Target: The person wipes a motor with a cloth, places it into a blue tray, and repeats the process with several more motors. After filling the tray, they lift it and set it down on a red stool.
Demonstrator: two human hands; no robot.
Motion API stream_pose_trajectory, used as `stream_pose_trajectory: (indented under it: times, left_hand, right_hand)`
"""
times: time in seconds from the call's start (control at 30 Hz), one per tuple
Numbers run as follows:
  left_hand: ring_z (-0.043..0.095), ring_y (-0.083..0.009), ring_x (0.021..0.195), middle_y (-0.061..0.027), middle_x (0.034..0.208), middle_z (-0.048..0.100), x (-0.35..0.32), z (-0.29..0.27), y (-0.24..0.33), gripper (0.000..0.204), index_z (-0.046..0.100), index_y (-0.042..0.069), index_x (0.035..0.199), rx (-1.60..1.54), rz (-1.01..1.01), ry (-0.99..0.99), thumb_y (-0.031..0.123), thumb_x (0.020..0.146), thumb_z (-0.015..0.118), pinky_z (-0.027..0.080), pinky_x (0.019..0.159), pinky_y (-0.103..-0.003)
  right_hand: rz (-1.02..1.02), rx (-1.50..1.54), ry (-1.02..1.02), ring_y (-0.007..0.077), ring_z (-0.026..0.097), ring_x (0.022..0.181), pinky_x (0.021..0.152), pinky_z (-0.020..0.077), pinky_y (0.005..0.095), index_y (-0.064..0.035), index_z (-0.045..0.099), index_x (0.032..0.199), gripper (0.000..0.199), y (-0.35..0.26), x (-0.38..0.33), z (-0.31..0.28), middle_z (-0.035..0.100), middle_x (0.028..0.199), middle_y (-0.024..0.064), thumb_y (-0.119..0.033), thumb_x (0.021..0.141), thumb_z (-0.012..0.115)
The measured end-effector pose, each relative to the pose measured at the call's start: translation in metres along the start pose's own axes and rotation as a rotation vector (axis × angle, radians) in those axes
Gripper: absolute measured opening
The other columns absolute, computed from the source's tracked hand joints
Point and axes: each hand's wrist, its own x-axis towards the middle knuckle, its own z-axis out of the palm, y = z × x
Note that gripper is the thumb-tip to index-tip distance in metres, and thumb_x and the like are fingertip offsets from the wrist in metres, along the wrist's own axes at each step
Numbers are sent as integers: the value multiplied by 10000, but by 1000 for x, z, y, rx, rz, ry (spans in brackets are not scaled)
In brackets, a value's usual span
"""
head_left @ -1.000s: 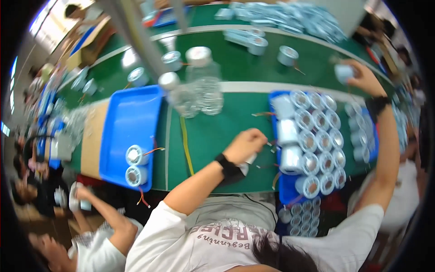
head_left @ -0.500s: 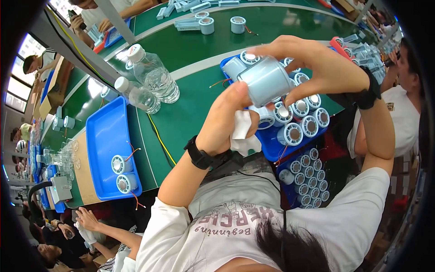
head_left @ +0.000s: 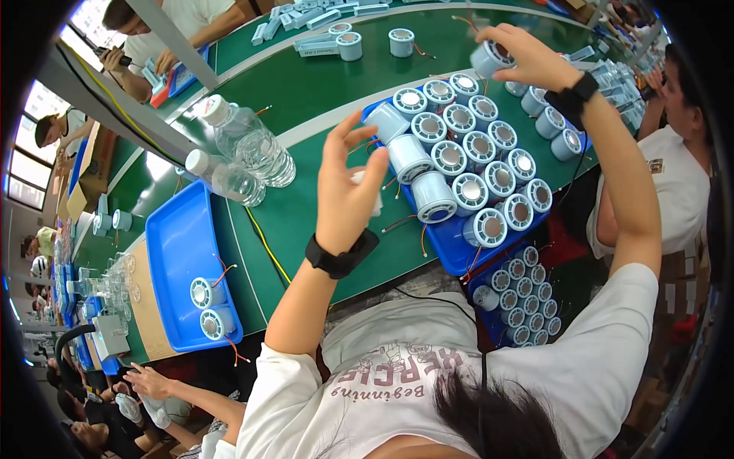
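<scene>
Over glossy tbl. (head_left: 451, 55), R hand (head_left: 529, 58) grips blue cyl. (head_left: 488, 60)

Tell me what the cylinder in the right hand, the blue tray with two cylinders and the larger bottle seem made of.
Cylinder: probably plastic, semi-gloss, from its even pale-blue colour and smooth wall.
Blue tray: likely plastic, smooth satin; rounded rim, uniform colour.
Larger bottle: most likely clear, glossy plastic; see-through, ridged walls.
</scene>
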Motion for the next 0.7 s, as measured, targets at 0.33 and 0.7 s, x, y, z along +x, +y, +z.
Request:
stream_pose_trajectory:
  times: [0.33, 0.7]
  left_hand:
    - [560, -112, 919, -101, 1113, 608, 3, -23, -51, 469, 409, 45, 1334, -69, -327, -19, 135, 907, 581, 464, 726, -238]
    - [577, -111, 856, -114, 1135, 593, 1, -19, -68, 478, 397, 41, 1341, 40, -391, -113, 173, 918, 575, 471, 677, -230]
  right_hand:
    - [368, -260, -404, 292, 515, 1091, 888, 366, 471, -219, 536, 1166, 665, 81, 1, 92, 582, 1096, 68, -183, 570, 829]
    - [474, -507, -336, 284, 499, 1114, 885, 370, 455, -215, 542, 1122, 675, 72, 41, 48, 565, 1064, 44, -144, 518, 834]
